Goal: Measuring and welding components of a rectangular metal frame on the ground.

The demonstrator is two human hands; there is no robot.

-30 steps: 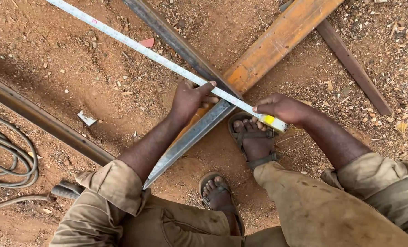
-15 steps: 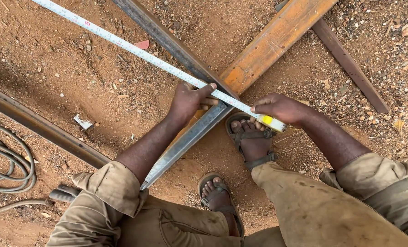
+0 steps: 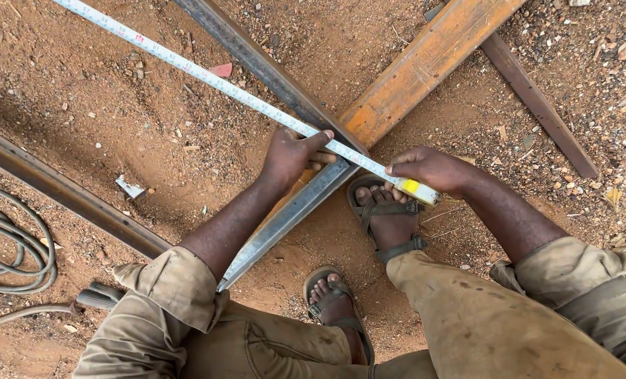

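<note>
White measuring tape (image 3: 208,76) lies stretched from upper left down across the red dirt ground (image 3: 116,140), its blade crossing the grey steel angle bar (image 3: 285,217) where that bar meets the orange-painted steel beam (image 3: 425,70). Left hand (image 3: 292,156) presses the blade to the bar, thumb laid along it. Right hand (image 3: 432,170) is closed around the yellow tape case (image 3: 417,189). Tape is set; no mark on the bar shows, so marking appears outstanding.
</note>
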